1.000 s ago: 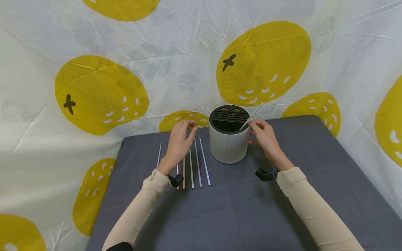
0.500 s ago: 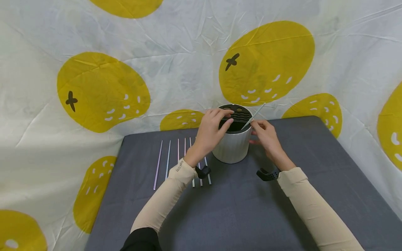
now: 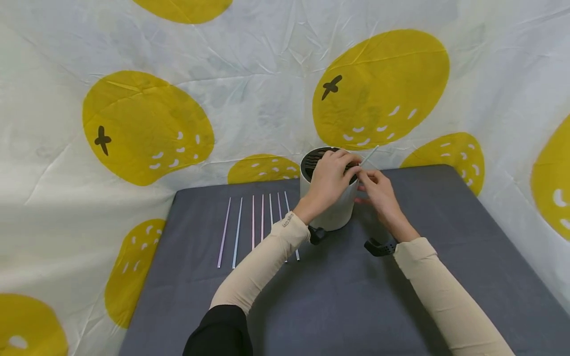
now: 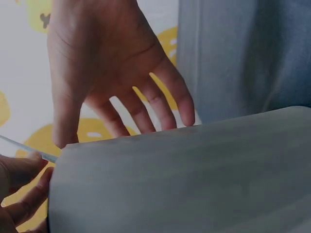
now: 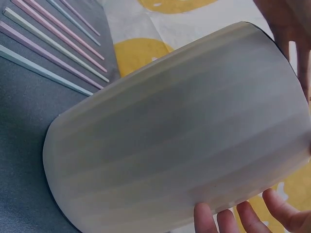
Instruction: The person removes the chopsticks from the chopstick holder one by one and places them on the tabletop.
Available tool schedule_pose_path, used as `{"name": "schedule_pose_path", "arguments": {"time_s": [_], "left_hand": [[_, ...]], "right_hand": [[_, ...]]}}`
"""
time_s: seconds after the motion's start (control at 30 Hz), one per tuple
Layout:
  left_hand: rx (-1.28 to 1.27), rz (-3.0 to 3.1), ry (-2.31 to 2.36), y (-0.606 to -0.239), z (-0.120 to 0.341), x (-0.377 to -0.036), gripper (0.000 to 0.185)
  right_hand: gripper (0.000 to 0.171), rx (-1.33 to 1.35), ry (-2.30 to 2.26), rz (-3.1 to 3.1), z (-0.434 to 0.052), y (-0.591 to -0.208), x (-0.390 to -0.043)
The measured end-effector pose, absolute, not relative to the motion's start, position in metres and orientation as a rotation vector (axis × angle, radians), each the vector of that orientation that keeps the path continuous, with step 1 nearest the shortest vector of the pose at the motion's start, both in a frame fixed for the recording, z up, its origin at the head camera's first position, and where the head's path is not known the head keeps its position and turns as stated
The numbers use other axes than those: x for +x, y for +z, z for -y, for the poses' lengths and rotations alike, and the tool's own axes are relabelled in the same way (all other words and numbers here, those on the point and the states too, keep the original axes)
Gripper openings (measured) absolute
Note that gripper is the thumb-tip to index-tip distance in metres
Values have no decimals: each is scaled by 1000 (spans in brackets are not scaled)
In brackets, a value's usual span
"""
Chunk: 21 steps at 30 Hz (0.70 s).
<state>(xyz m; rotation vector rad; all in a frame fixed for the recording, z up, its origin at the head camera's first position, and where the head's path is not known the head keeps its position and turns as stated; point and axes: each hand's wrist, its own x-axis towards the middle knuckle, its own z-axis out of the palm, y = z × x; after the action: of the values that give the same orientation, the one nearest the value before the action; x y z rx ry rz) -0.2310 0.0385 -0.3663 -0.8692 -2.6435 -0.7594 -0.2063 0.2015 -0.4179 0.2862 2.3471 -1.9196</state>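
Note:
A white ribbed holder point(image 3: 335, 217) with a black slotted lid point(image 3: 311, 160) stands at the back of the grey table point(image 3: 356, 301). A pale chopstick point(image 3: 369, 154) leans out of its right side. My right hand point(image 3: 378, 190) pinches that chopstick beside the rim. My left hand point(image 3: 331, 178) hovers over the lid, fingers relaxed and spread, fingertips close to the stick. In the left wrist view the left hand point(image 4: 112, 73) hangs above the holder point(image 4: 184, 179), its thumb near the chopstick point(image 4: 24, 148). The holder point(image 5: 180, 141) fills the right wrist view.
Several pastel chopsticks point(image 3: 253, 222) lie side by side on the table left of the holder, also seen as chopsticks point(image 5: 53, 53) in the right wrist view. A white cloth with yellow fruit prints point(image 3: 147, 128) hangs behind and around the table.
My left hand has moved right from above the lying chopsticks to over the holder's lid, next to the right hand. The right hand has stayed on the leaning chopstick.

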Motion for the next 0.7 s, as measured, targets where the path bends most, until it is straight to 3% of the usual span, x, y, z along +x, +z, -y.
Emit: {"name": "schedule_pose_path", "arguments": {"time_s": [0.33,0.7], "left_hand": [[-812,2661,-856,-374,-37,-232,18],[-872,2408,-1227,-352,-35,-226,26]], "right_hand": [[78,292,-1935,-2341,-199,-418,-206],[84,305,-1927,-2344,-203,-416,-207]]}}
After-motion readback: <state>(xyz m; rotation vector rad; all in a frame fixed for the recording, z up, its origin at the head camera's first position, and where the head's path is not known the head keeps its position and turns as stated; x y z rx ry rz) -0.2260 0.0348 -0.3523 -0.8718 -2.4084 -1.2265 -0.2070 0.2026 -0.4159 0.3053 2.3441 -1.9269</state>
